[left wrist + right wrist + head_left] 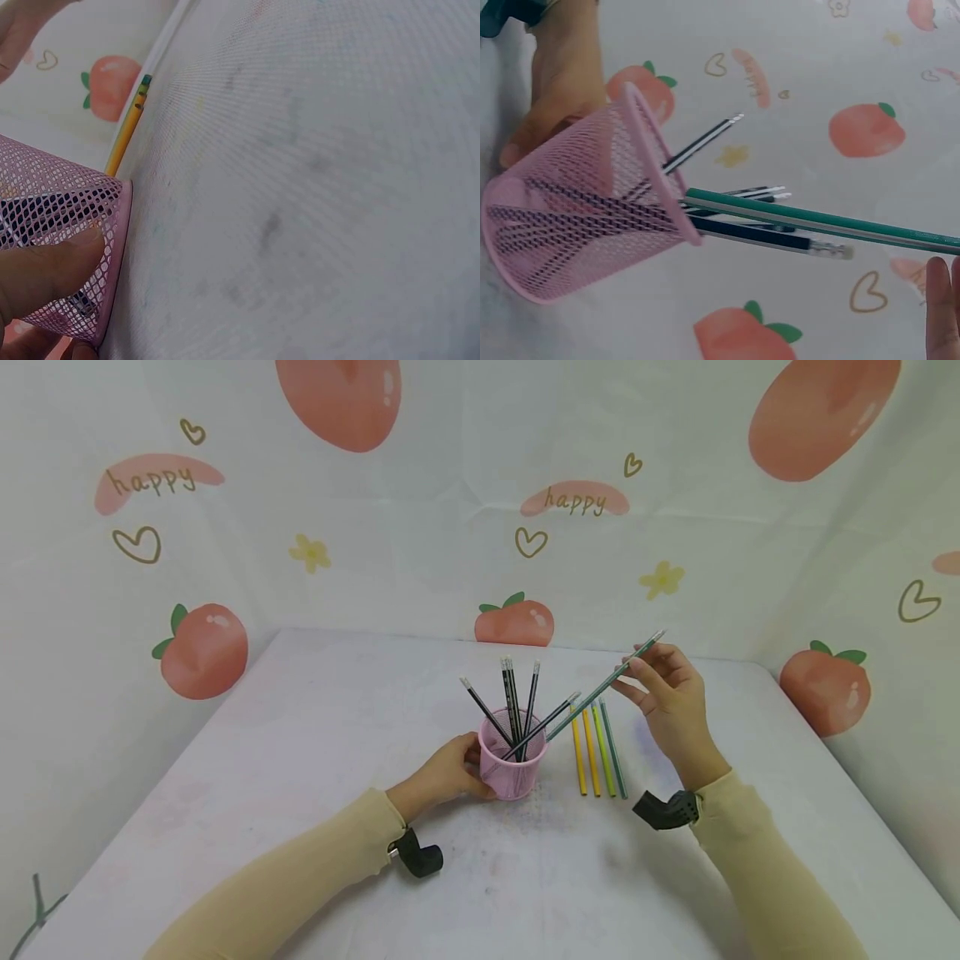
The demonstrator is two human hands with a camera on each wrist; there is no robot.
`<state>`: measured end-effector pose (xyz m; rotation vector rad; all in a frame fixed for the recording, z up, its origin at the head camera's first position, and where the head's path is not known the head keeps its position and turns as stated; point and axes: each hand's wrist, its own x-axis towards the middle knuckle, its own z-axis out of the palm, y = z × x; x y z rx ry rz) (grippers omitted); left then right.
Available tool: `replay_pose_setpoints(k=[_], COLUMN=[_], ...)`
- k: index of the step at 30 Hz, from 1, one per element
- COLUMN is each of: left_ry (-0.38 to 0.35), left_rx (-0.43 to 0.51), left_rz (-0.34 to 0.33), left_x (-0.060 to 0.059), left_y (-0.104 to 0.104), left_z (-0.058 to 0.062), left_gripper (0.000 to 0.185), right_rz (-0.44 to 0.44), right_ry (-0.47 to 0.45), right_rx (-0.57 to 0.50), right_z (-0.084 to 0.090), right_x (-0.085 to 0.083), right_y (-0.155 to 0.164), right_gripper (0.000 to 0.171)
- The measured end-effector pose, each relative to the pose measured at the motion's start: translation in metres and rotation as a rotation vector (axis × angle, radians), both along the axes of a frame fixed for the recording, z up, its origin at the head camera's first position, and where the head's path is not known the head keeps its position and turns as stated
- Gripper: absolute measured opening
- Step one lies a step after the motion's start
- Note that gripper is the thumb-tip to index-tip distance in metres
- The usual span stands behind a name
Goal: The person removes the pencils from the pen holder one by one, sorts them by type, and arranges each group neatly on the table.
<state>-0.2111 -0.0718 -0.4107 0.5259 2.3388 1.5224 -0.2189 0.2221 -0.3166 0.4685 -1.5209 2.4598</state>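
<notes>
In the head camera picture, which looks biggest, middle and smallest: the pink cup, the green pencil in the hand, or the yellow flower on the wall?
1. green pencil, longest
2. pink cup
3. yellow flower, smallest, though it is farther from the camera, so its true size is unsure.

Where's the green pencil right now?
The green pencil is in the head view right of centre, pinched by the right hand, its lower end at the pink cup's rim.

The left hand (450, 772) holds the pink cup (512, 768) of pencils on the tabletop (300, 735). The right hand (667, 702) pinches a green pencil (603, 687) tilted toward the cup. Four pencils (597, 750) lie beside it.
</notes>
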Motion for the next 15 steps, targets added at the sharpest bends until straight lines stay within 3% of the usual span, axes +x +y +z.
replay_pose_setpoints(k=[15], left_ry=[0.008], left_rx=[0.000], left_rz=[0.001], left_x=[-0.001], left_y=[0.000], left_z=[-0.003], left_gripper=[0.069], right_rz=[0.014], right_ry=[0.010], right_rx=[-0.082], right_z=[0.011], right_x=[-0.007], right_y=[0.018], right_gripper=[0.027])
